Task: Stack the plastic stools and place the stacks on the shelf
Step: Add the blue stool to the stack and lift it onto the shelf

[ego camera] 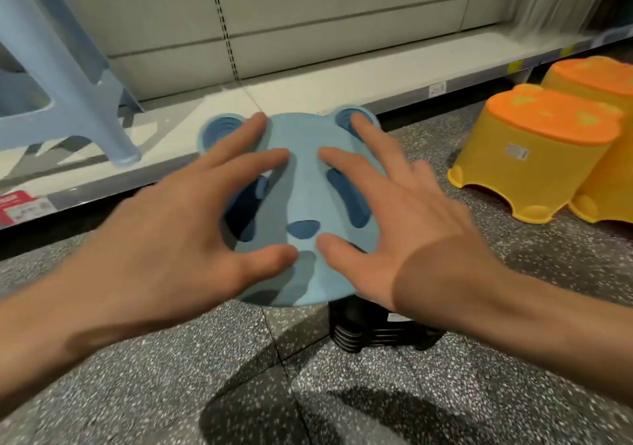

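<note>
The blue stool [303,205] sits on the speckled floor [171,376] right under me, just in front of the low shelf [308,91]. I judge it light, stiff plastic with a smooth top that could slide under flat palms, so the better hold is the rim at 3 and 9 o'clock, or fingers hooked under the edge. Its seat is a pale blue bear or panda face: two round ears at 11 and 1 o'clock, darker blue eye patches and a small nose at centre. A black ribbed base [380,331] shows beneath it at 5 o'clock; whether that is another stool I cannot tell.

My left hand [178,225] and right hand [404,211] are both spread wide over the seat, fingers splayed, gripping nothing; whether the fingertips press the top or hover just above I cannot tell.

At 2 o'clock two yellow stools with orange tops [537,150] stand close together on the floor. At 10 o'clock a tall pale blue stool [68,78] stands on the shelf.
</note>
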`<state>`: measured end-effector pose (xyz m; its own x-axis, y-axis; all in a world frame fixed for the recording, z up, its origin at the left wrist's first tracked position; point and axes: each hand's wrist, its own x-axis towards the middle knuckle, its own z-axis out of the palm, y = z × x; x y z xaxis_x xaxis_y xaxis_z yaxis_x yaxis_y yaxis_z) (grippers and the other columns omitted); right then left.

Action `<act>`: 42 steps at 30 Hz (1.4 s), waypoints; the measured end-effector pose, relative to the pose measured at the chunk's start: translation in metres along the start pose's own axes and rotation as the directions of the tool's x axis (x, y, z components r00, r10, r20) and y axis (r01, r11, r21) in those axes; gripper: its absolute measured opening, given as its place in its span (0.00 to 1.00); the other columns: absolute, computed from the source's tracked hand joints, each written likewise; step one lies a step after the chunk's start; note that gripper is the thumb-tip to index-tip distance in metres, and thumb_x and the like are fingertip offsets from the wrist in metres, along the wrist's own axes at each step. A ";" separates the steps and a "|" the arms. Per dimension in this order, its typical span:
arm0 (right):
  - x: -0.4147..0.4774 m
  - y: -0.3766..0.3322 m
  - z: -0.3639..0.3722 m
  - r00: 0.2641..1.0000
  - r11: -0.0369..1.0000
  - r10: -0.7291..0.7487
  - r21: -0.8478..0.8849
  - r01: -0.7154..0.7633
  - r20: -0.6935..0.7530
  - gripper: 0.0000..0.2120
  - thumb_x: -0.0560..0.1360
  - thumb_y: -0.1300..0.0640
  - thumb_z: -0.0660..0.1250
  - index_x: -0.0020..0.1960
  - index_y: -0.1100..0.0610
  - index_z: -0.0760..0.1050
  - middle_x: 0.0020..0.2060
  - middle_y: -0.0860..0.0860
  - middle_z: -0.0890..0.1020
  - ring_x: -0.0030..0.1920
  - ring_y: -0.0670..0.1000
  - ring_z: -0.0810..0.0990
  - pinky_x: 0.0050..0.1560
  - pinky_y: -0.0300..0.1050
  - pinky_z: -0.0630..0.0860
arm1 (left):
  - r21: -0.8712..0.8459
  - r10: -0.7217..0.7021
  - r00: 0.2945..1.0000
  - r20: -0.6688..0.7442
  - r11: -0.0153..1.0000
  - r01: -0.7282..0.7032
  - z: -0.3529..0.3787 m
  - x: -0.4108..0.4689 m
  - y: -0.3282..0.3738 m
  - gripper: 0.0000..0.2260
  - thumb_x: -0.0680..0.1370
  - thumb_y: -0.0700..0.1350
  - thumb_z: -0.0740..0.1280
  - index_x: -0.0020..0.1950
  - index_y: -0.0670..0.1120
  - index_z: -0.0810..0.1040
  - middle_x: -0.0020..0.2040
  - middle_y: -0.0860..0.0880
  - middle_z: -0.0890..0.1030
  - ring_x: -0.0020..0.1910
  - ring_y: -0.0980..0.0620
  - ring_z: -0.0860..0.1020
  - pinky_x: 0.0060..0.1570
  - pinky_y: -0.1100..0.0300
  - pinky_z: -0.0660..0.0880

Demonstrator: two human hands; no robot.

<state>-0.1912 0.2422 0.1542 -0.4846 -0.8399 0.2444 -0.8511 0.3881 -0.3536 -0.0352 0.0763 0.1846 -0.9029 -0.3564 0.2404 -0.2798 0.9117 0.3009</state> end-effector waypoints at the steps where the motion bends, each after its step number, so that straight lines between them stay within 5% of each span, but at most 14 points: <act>1: -0.004 0.009 -0.006 0.999 1.000 0.016 -0.024 -0.016 -0.034 0.37 0.72 0.34 0.64 0.76 0.32 0.52 0.79 0.32 0.40 0.63 0.54 0.66 0.48 0.50 0.67 | -0.031 0.019 0.999 0.029 0.999 -0.018 0.005 0.008 0.007 0.45 0.61 0.74 0.66 0.78 0.70 0.59 0.77 0.81 0.44 0.78 0.63 0.65 0.74 0.44 0.71; 5: -0.021 0.043 -0.024 0.992 0.984 0.107 -0.137 -0.115 -0.065 0.37 0.70 0.31 0.61 0.76 0.32 0.53 0.79 0.31 0.42 0.68 0.56 0.66 0.45 0.51 0.70 | -0.113 0.090 0.990 0.108 0.991 -0.078 0.033 0.037 0.035 0.46 0.63 0.70 0.68 0.80 0.68 0.57 0.80 0.76 0.41 0.79 0.64 0.61 0.75 0.56 0.67; 11: -0.036 0.088 -0.032 0.969 0.951 0.248 -0.193 -0.241 0.012 0.38 0.72 0.29 0.62 0.78 0.34 0.53 0.80 0.33 0.41 0.69 0.58 0.67 0.48 0.52 0.69 | -0.127 0.137 0.968 0.212 0.986 -0.111 0.078 0.070 0.063 0.44 0.66 0.71 0.68 0.80 0.68 0.56 0.81 0.73 0.42 0.79 0.58 0.65 0.73 0.48 0.70; 20: -0.017 0.143 0.025 0.918 0.949 0.314 -0.069 -0.306 0.241 0.37 0.75 0.32 0.64 0.79 0.35 0.52 0.81 0.36 0.45 0.74 0.59 0.64 0.67 0.59 0.67 | 0.004 0.034 0.927 0.374 0.999 -0.038 0.144 0.095 0.054 0.41 0.74 0.67 0.69 0.83 0.62 0.54 0.84 0.65 0.42 0.79 0.51 0.67 0.69 0.52 0.71; 23: -0.011 0.159 0.052 0.898 0.958 0.285 -0.083 -0.273 0.336 0.36 0.78 0.31 0.58 0.80 0.35 0.46 0.81 0.37 0.41 0.74 0.62 0.61 0.65 0.57 0.68 | 0.006 -0.030 0.900 0.434 1.000 0.031 0.174 0.099 0.042 0.41 0.77 0.70 0.64 0.84 0.60 0.50 0.85 0.62 0.41 0.80 0.44 0.66 0.73 0.51 0.66; 26: -0.008 0.171 0.071 0.886 0.967 0.250 -0.057 -0.248 0.390 0.36 0.78 0.29 0.52 0.81 0.36 0.43 0.81 0.37 0.38 0.74 0.64 0.59 0.69 0.59 0.65 | 0.048 0.005 0.905 0.425 0.998 -0.028 0.200 0.092 0.031 0.42 0.75 0.75 0.46 0.85 0.57 0.46 0.86 0.57 0.39 0.79 0.35 0.64 0.76 0.42 0.61; 29: 0.000 0.174 0.074 0.904 0.972 0.233 -0.108 -0.208 0.358 0.34 0.78 0.29 0.50 0.80 0.40 0.50 0.82 0.41 0.42 0.77 0.63 0.53 0.74 0.63 0.57 | 0.176 -0.004 0.932 0.362 0.982 -0.064 0.212 0.088 0.026 0.40 0.74 0.75 0.38 0.84 0.59 0.43 0.85 0.56 0.36 0.82 0.31 0.52 0.78 0.30 0.50; 32: 0.020 0.176 0.071 0.940 0.970 0.189 -0.203 -0.134 0.284 0.31 0.79 0.33 0.47 0.80 0.43 0.54 0.83 0.44 0.41 0.80 0.62 0.44 0.76 0.68 0.50 | 0.211 0.040 0.947 0.318 0.971 -0.112 0.212 0.102 0.029 0.37 0.77 0.72 0.40 0.84 0.57 0.47 0.85 0.52 0.34 0.83 0.35 0.36 0.77 0.29 0.37; 37: 0.049 0.178 0.079 0.960 0.978 0.115 -0.199 -0.064 0.256 0.30 0.83 0.43 0.49 0.83 0.46 0.45 0.83 0.45 0.43 0.81 0.59 0.47 0.76 0.69 0.52 | 0.144 0.130 0.931 0.340 0.972 -0.188 0.213 0.127 0.038 0.30 0.80 0.65 0.46 0.82 0.56 0.52 0.86 0.47 0.49 0.82 0.33 0.54 0.77 0.30 0.49; 42: 0.037 0.174 0.077 0.958 0.982 0.082 -0.185 -0.031 0.276 0.32 0.81 0.43 0.48 0.82 0.47 0.45 0.81 0.48 0.55 0.73 0.58 0.60 0.67 0.59 0.64 | 0.258 0.190 0.930 0.315 0.925 -0.277 0.202 0.119 0.040 0.28 0.79 0.65 0.48 0.76 0.55 0.61 0.79 0.46 0.65 0.68 0.38 0.70 0.67 0.37 0.64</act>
<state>-0.3419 0.2492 0.0327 -0.4782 -0.8772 -0.0440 -0.8584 0.4774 -0.1879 -0.2202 0.1120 0.0387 -0.9956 -0.0934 -0.0104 -0.0931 0.9953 -0.0267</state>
